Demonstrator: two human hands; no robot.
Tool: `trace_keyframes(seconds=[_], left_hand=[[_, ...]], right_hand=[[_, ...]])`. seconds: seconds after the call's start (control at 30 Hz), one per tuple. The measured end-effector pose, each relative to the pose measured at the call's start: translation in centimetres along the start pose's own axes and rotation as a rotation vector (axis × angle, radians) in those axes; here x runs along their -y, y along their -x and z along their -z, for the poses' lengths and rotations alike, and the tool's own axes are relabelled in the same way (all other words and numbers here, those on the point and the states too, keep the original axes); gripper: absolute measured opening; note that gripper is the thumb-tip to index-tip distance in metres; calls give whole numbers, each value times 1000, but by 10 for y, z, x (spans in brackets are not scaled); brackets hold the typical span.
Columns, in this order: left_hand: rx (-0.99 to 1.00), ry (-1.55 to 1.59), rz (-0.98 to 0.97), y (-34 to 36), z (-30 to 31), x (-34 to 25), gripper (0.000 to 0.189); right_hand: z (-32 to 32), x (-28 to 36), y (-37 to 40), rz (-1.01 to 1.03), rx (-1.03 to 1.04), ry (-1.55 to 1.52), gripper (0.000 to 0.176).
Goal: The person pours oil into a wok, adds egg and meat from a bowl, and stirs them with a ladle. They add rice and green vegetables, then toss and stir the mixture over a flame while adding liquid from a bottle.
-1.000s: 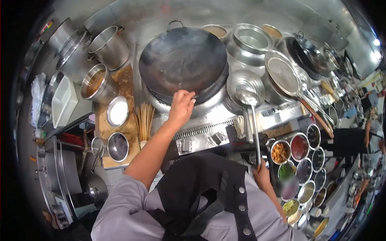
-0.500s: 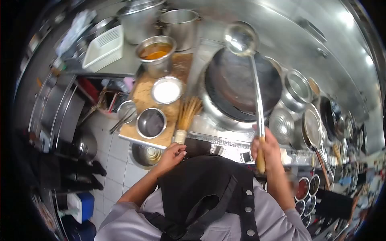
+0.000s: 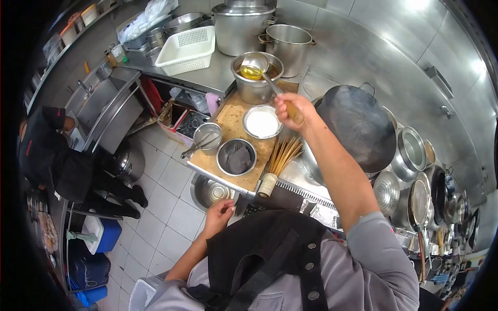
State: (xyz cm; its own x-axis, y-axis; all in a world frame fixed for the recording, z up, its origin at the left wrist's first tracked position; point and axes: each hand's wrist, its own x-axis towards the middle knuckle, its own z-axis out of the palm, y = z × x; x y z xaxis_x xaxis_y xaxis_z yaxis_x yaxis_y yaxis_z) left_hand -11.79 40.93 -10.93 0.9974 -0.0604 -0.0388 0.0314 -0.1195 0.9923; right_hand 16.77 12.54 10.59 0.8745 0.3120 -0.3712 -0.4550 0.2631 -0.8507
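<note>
The long steel ladle (image 3: 253, 65) has swung from over the black round wok (image 3: 358, 127) to the steel pot of amber liquid (image 3: 254, 93), bowl dipped in. The right hand (image 3: 293, 110) is clamped on its wooden handle. The left hand (image 3: 220, 213) is empty and loosely curled at the counter's front.

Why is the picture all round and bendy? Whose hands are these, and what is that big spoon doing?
The camera sits on a cook's head and looks down, so you see the cook's own two hands from above. Its wide lens bends everything into a circle. The right hand has its fingers closed round a ladle. The ladle's cup sits in a metal pot of yellowish liquid. The left hand is low in front of the counter, and I cannot tell if it holds anything. On the counter are a bowl of white powder and a bamboo brush, with a big dark wok beside them. Another person is at the far left.
</note>
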Motion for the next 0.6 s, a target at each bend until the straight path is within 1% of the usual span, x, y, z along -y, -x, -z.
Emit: trace_keyframes(seconds=[0.07,0.1,0.13,0.17,0.2,0.23,0.27,0.33,0.37,0.4,0.47,0.5,0.53,0.57,0.6], left_hand=[[-29,22,61,3,0,6,27],[-19,20,55,2,-2,6,27],[2,58,92,1,-6,5,27],[27,96,131,-2,-11,5,28],[50,91,129,-6,-17,-1,28],[74,74,104,-11,-25,-6,27],[100,58,80,-18,-33,-12,27],[144,20,50,-30,-50,-16,27],[160,-14,19,-35,-61,-18,27],[190,-13,19,-40,-72,-24,27],[267,-83,-17,-50,-94,-38,27],[322,-85,-13,-56,-106,-39,27],[343,-87,-11,-62,-120,-46,27],[407,-89,-118,-69,-136,-53,27],[467,-89,-224,-77,-154,-63,27]], right_hand=[[10,2,-5,-175,283,-802,20],[11,2,2,-111,312,-872,26],[14,3,10,-96,306,-877,26],[20,5,19,-65,389,-972,30],[29,6,30,-29,471,-1066,34],[40,7,42,13,572,-1107,45],[52,8,57,37,556,-1113,45],[76,12,99,101,717,-1118,50],[88,12,123,138,736,-1116,51],[100,12,149,197,715,-1103,50],[122,11,200,290,576,-1011,44],[138,7,222,309,558,-1017,44],[152,2,244,355,378,-873,39],[161,-5,260,390,201,-726,33],[161,-12,276,398,189,-730,33]])
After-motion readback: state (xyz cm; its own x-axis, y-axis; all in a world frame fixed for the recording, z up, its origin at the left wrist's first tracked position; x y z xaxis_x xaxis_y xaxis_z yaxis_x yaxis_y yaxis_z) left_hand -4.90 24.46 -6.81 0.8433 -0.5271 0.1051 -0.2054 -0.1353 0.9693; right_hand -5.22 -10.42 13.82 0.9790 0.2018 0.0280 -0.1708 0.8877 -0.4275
